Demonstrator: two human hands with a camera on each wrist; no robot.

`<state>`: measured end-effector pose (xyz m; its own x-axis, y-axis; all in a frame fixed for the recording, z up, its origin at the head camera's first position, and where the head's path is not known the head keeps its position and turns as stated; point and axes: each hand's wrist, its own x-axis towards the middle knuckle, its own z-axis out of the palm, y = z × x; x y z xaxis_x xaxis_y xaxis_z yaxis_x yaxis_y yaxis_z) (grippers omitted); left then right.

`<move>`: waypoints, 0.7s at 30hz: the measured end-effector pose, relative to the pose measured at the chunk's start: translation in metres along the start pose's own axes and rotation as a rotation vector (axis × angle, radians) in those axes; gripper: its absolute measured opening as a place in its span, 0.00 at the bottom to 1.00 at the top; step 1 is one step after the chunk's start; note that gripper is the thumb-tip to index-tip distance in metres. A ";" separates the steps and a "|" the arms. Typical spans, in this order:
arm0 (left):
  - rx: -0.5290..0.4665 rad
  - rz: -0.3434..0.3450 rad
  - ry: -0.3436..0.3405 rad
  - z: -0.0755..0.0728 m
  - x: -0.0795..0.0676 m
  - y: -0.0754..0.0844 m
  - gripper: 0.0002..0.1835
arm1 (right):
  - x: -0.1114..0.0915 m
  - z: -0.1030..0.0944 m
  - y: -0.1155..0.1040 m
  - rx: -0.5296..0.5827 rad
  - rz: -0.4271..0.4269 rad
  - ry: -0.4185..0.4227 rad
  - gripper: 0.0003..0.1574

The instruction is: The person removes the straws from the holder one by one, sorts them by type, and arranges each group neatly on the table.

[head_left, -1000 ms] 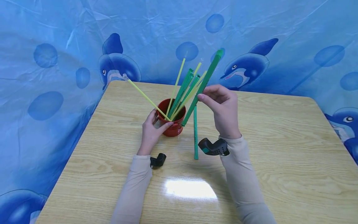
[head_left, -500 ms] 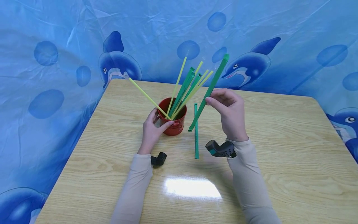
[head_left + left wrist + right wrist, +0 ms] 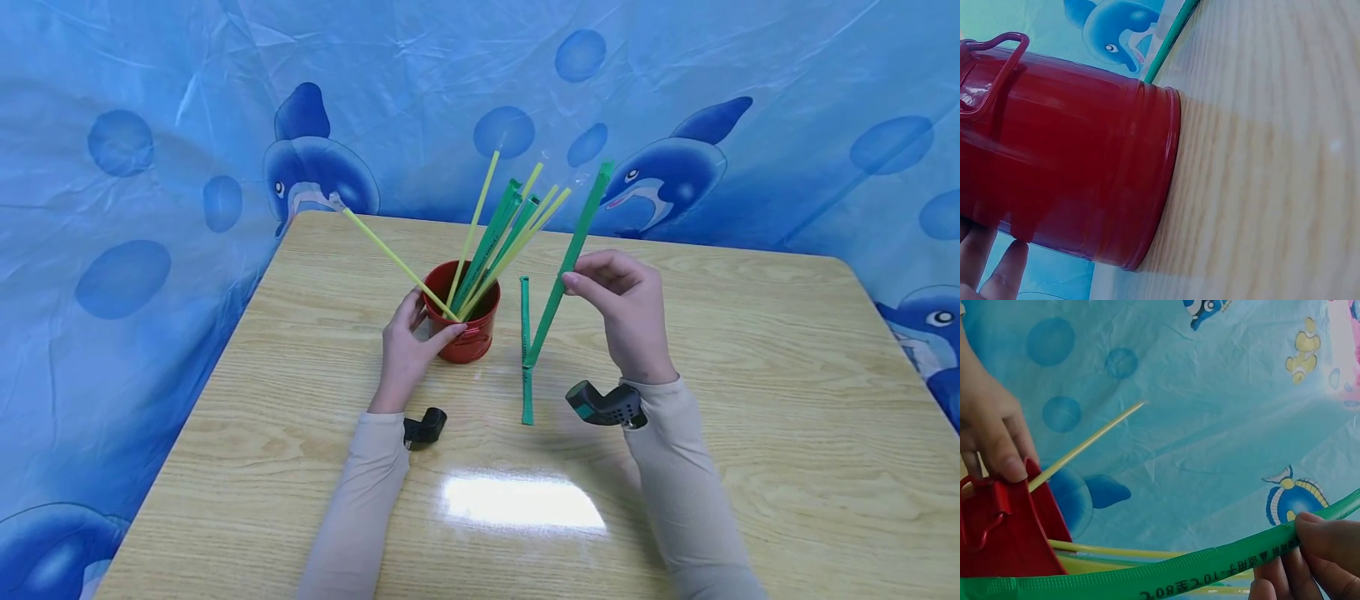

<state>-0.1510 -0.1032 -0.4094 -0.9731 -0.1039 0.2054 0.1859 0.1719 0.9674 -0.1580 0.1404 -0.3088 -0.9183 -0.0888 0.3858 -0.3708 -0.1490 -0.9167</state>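
My left hand point(image 3: 405, 354) holds a small red bucket point(image 3: 474, 343) by its left side, thumb at the near rim and fingers round the wall. Upright on the table, the bucket point(image 3: 1072, 156) shows a wire handle in the left wrist view. Several yellow straws point(image 3: 480, 204) and green-wrapped straws point(image 3: 491, 237) lean out of it. Right of the bucket, my right hand point(image 3: 630, 312) pinches a green-wrapped straw point(image 3: 581, 233) between thumb and fingers, tilted with its top to the right. Dark print runs along this straw point(image 3: 1210, 565) in the right wrist view.
Another green-wrapped straw point(image 3: 527, 404) lies on the wooden table point(image 3: 750, 400), between the bucket and my right hand. Behind the table hangs a blue sheet point(image 3: 420, 75) with dolphins. A light reflection shows near the table's front.
My right hand has moved right and toward me with the green-wrapped straw, away from the bucket. The straw's lower end now overlaps the one on the table. My left hand stays on the bucket.
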 end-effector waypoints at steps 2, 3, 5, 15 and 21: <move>0.000 0.003 0.003 0.000 0.000 0.000 0.39 | -0.001 -0.002 0.002 -0.013 0.010 -0.003 0.06; -0.001 0.004 0.003 0.000 0.000 0.000 0.39 | -0.002 -0.003 0.002 -0.016 0.015 -0.004 0.06; -0.007 0.004 0.000 0.000 0.000 0.000 0.39 | -0.003 -0.004 0.004 -0.033 0.026 -0.002 0.06; -0.019 -0.020 -0.023 -0.001 -0.004 0.016 0.39 | -0.007 -0.015 0.013 -0.075 0.089 -0.019 0.05; -0.003 -0.030 -0.027 -0.003 -0.010 0.038 0.37 | -0.010 -0.023 0.027 -0.104 0.180 -0.034 0.03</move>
<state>-0.1342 -0.0983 -0.3740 -0.9816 -0.0826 0.1720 0.1565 0.1663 0.9736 -0.1616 0.1597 -0.3398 -0.9664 -0.1386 0.2167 -0.2153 -0.0250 -0.9762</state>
